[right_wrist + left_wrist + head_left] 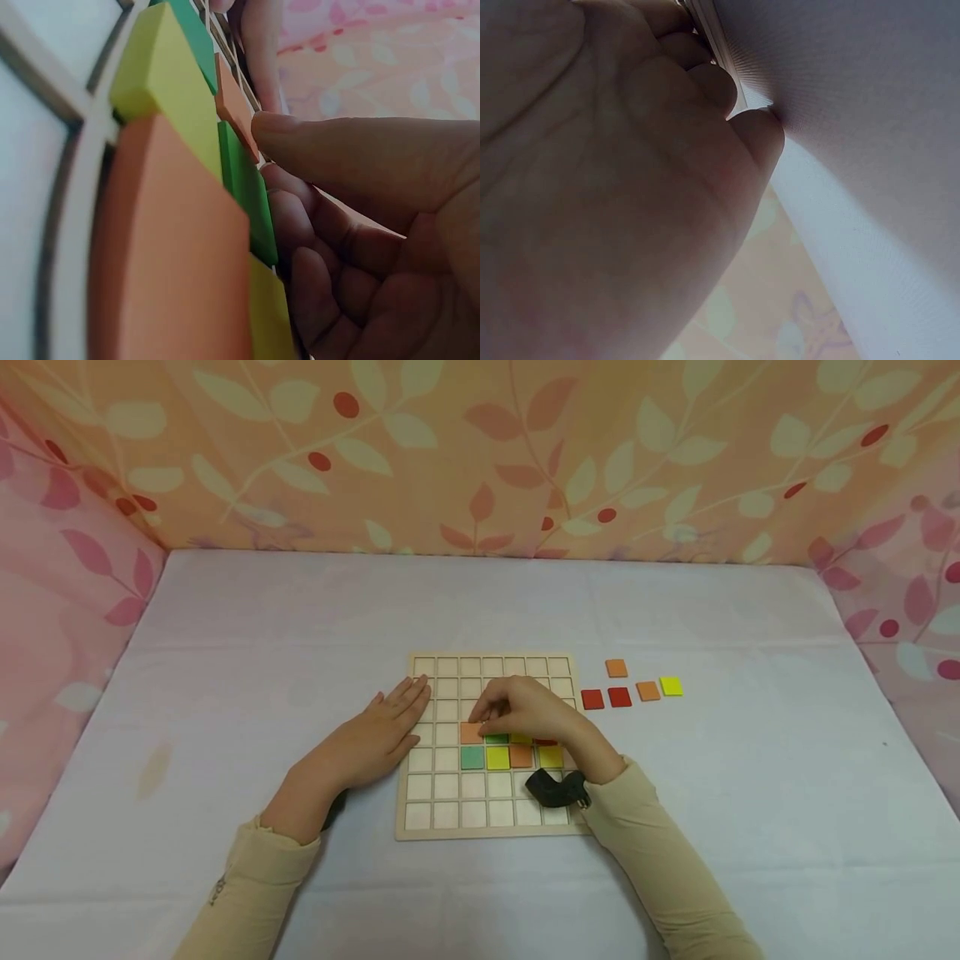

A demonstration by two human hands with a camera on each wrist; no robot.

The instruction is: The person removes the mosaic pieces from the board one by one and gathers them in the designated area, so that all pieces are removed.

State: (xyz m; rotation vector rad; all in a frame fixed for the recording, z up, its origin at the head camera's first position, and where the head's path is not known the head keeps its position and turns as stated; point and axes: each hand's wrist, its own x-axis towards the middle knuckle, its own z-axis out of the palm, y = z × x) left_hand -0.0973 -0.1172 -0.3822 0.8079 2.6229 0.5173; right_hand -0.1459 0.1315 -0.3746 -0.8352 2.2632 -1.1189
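My left hand (378, 735) lies flat with fingers extended over the left edge of a wooden grid board (420, 837). At the board's middle, my right hand (528, 708) pinches an orange square tile (471, 733) between thumb and fingertips, in a cell left of a green tile (497, 738). The right wrist view shows the thumb (277, 124) right at that orange tile (235, 112). Below it in the head view runs a row of teal (472, 758), yellow (498, 758), orange (521, 756) and yellow tiles. The right hand partly hides the upper row.
Right of the board lie loose tiles on the white cloth: two red (619, 697), two orange (617, 668) and one yellow (671, 686). A black wrist device (555, 788) hangs over the board's lower right cells. Patterned curtains (480, 460) stand around the table.
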